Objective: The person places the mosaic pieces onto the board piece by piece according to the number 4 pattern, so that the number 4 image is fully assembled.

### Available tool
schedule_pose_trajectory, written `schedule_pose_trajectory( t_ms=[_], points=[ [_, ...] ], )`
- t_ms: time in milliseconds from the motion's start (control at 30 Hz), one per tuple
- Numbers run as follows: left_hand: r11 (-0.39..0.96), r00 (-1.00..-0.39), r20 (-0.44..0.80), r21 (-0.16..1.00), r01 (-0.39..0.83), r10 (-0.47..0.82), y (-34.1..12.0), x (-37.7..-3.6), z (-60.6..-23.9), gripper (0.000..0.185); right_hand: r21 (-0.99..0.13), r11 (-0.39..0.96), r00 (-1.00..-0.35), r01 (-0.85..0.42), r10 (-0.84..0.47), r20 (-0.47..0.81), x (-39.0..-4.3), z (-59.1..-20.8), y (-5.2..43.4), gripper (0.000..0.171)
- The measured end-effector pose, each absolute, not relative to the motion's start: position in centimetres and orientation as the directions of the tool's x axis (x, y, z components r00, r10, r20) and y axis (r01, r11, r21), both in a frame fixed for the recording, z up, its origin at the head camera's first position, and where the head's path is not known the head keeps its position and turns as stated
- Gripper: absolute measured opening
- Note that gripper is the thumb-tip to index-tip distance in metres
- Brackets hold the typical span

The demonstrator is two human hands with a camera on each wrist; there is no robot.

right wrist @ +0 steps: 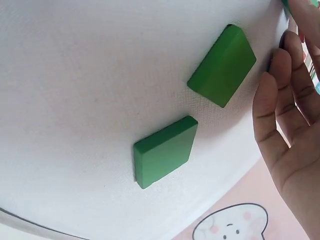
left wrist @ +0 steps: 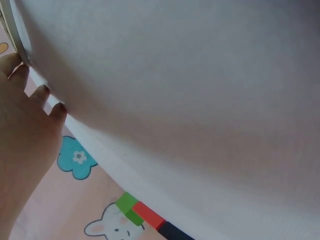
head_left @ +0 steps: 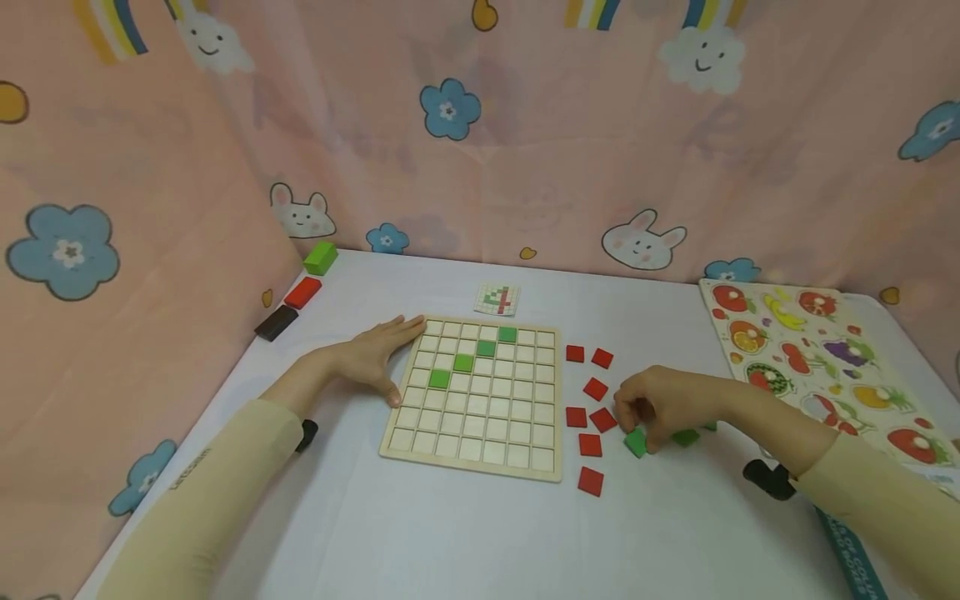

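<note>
A wooden grid board (head_left: 487, 475) lies mid-table, with several green tiles in a diagonal line in its squares. My left hand (head_left: 378, 354) rests at the board's upper left edge, thumb and fingers spread along the frame; the left wrist view shows that hand (left wrist: 35, 120) at the board's side. Right of the board, my right hand (head_left: 667, 404) pinches a green tile (head_left: 636, 442) between thumb and fingers, low over the table. In the right wrist view the hand (right wrist: 295, 115) is beside two loose green tiles, a nearer one (right wrist: 165, 152) and another (right wrist: 225, 65).
Several red tiles (head_left: 590, 445) lie scattered between board and right hand. A small pattern card (head_left: 497, 298) sits behind the board. Green (head_left: 321, 258), red (head_left: 303, 293) and black blocks (head_left: 277, 323) line the left edge. A fruit puzzle board (head_left: 795, 333) and teal box (head_left: 851, 554) are right.
</note>
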State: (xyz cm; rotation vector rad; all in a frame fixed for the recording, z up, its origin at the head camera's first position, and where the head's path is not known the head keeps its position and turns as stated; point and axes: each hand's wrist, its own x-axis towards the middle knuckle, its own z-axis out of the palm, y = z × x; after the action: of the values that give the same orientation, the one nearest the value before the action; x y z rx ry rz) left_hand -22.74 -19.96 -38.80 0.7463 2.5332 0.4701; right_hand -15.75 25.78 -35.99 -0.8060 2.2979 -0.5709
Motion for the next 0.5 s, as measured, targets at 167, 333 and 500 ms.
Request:
schedule_pose_trajectory(
  t_ms=[167,333,500],
  points=[
    [0.798,-0.751,-0.331,0.438,0.413,0.571,-20.0,-22.7,-38.8,0.132,-0.594,0.698,-0.608,-0.399,-0.686,-0.398,-16.1,-35.9,25.4,0.019],
    [0.799,-0.750,-0.336,0.439,0.411,0.570,-20.0,-22.7,-38.8,0.132,-0.644,0.662,-0.638,-0.384,-0.694,-0.333,-17.2,-35.8,23.1,0.012],
    [0.795,-0.748,-0.332,0.441,0.415,0.575,-20.0,-22.7,-38.7,0.133,-0.700,0.586,-0.683,-0.409,-0.705,-0.192,-18.5,-36.0,18.6,0.011]
  ],
)
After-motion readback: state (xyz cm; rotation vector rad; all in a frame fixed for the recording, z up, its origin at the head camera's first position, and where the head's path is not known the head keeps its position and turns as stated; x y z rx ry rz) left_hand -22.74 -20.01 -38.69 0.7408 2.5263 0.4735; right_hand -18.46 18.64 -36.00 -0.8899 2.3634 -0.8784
